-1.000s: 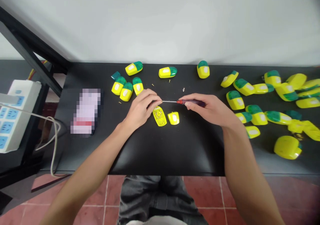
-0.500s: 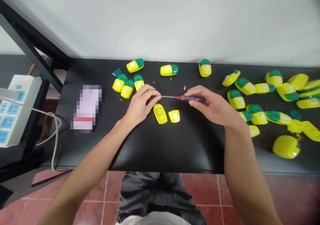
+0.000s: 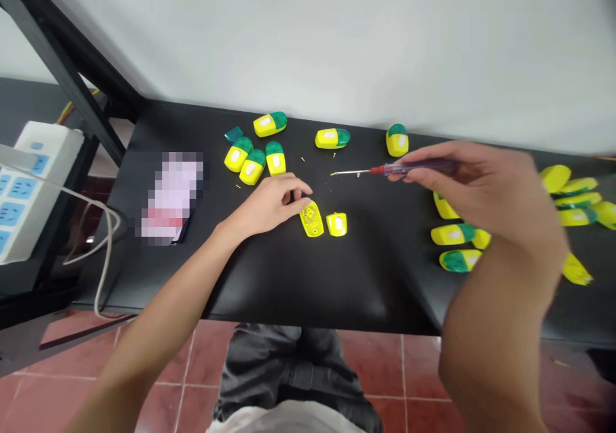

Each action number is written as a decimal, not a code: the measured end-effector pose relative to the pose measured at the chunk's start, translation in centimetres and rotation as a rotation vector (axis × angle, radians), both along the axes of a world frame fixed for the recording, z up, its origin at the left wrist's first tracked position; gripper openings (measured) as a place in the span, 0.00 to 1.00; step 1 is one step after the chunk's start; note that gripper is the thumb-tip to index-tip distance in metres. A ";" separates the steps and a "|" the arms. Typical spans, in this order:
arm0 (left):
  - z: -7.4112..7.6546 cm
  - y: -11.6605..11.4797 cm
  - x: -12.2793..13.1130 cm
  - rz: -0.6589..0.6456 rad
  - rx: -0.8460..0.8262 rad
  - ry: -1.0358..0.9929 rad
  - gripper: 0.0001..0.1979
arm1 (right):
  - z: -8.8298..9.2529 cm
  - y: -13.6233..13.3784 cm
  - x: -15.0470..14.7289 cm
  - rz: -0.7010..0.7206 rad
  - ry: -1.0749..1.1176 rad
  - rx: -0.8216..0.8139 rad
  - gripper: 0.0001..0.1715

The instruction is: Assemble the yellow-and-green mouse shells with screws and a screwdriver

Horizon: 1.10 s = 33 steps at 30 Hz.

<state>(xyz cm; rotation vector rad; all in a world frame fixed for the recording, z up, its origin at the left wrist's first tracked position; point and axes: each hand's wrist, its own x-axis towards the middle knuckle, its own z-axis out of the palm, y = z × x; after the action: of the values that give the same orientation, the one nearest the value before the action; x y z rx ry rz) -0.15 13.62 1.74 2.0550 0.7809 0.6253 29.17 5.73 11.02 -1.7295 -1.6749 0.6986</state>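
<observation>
Gripping a screwdriver (image 3: 378,170), the right hand (image 3: 474,179) could, if jolted, drop the apparent screw (image 3: 333,174) at its tip; the left hand (image 3: 275,206), grip unclear, borders an opened yellow casing (image 3: 314,223).

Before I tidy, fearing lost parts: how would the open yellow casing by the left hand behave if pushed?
The open yellow casing looks like thin plastic, so probably light and stiff. Lying flat on the smooth black table, it would likely slide, not roll. Parts visible inside might spill if tipped.
</observation>
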 end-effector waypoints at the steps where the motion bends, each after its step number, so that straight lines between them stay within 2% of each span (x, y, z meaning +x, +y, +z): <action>1: 0.0 0.0 0.0 -0.017 -0.032 0.007 0.06 | 1.3 0.3 -0.2 0.031 -0.087 0.001 0.12; 4: 0.0 0.0 -0.1 -0.021 -0.074 -0.002 0.07 | 4.6 1.2 -1.0 0.099 -0.325 0.035 0.16; 7: 0.0 0.0 -0.1 -0.019 -0.073 -0.017 0.07 | 5.9 1.7 -1.9 0.181 -0.406 0.099 0.15; 15: 0.2 -0.1 0.1 -0.013 -0.032 -0.006 0.04 | 4.3 2.4 -3.3 0.517 -0.455 0.103 0.16; 19: 0.1 -0.2 0.1 0.007 -0.054 -0.016 0.04 | 3.9 2.8 -3.8 0.537 -0.429 0.050 0.19; 23: -0.1 -0.1 0.1 0.013 -0.066 -0.001 0.08 | 3.3 3.0 -4.1 0.558 -0.347 0.020 0.16; 33: -0.3 -0.3 0.3 0.006 -0.046 0.035 0.08 | 2.8 3.1 -4.8 0.589 -0.445 0.050 0.19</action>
<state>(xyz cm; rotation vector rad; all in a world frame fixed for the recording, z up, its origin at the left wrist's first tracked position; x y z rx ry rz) 0.19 13.37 1.49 2.0269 0.8148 0.5706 24.42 8.80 13.82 -1.4200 -2.5369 0.5301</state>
